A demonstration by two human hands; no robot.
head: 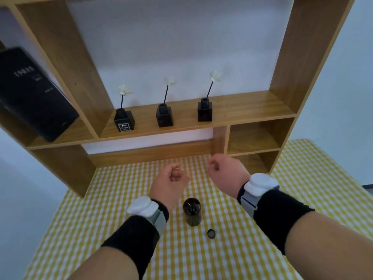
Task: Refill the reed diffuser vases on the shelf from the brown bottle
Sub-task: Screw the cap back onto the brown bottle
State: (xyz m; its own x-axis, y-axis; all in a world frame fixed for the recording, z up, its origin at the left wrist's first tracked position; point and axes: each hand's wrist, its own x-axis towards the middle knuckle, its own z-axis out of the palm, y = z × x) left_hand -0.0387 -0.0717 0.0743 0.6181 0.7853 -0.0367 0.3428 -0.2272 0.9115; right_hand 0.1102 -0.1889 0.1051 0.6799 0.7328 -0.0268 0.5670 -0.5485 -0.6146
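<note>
Three small black square vases stand in a row on the wooden shelf [242,110]: the left vase [124,120] with a white label, the middle vase [164,116] and the right vase [204,110]. Each holds a black reed topped by a white flower. The brown bottle [192,212] stands upright and uncapped on the yellow checked tablecloth [201,259], with its black cap [211,234] lying just to its right. My left hand [171,183] and my right hand [226,172] hover above the table beyond the bottle, fingers curled, holding nothing.
A large black box [32,91] leans in the shelf's left compartment. Small open cubbies [254,136] sit at the lower right of the shelf unit. A white wall lies behind the shelf. Both wrists carry white trackers over black bands.
</note>
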